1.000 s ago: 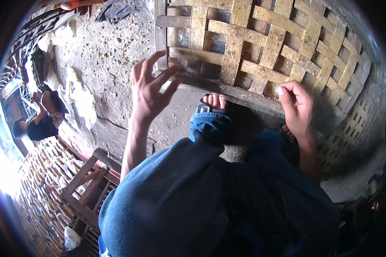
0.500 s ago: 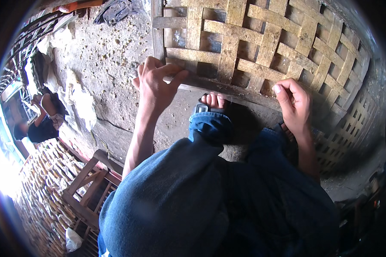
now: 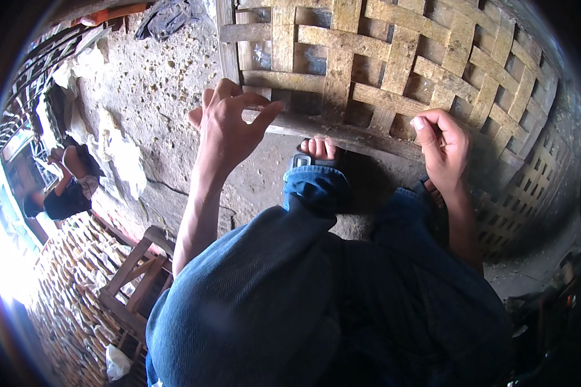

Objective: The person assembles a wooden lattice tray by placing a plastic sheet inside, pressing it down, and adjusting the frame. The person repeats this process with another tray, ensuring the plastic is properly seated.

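Observation:
A woven bamboo panel (image 3: 342,71) with a wooden frame stands or leans in front of me, above my feet. My left hand (image 3: 229,119) is at its lower left corner, over the frame; the fingers are bent and apart, with a gap between thumb and forefinger, and nothing shows in them. Close to the panel's lower rail (image 3: 342,131), farther right, my right hand (image 3: 444,145) is closed, thumb tip meeting the curled forefinger. Whatever it may pinch is hidden.
My sandalled foot (image 3: 319,149) rests below the panel. A second woven panel (image 3: 529,200) lies at right. At left are a wooden stool-like frame (image 3: 132,277), rows of pale pieces (image 3: 71,290), white sheeting (image 3: 119,161) and another person (image 3: 68,193). Crumbs dot the floor (image 3: 168,84).
My left hand and the panel's left corner appear slightly farther left; the floor at left shifts too. My right hand stays almost where it was, fingers still closed.

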Demonstrator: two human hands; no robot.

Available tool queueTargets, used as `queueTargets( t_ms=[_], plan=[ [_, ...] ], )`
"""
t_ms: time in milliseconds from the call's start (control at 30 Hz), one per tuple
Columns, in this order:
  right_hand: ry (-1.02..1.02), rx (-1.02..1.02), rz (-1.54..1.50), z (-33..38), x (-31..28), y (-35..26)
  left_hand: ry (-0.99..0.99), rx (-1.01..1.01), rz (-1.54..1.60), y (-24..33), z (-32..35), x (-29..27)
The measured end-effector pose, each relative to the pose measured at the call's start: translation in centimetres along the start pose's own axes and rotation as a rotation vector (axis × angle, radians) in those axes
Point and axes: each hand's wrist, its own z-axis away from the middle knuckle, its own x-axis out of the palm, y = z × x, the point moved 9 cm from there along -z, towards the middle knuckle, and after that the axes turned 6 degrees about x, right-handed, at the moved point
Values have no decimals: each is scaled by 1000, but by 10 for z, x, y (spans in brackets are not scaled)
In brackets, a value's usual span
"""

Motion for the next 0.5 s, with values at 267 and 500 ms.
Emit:
queueTargets(
  t_ms=[267, 500],
  plan=[
    [-1, 27, -6, -2, -1, 1, -184, -45, 120, -15, -14, 15],
    [37, 18, -13, 0, -1, 2, -197, 5, 78, -8, -15, 12]
  ],
)
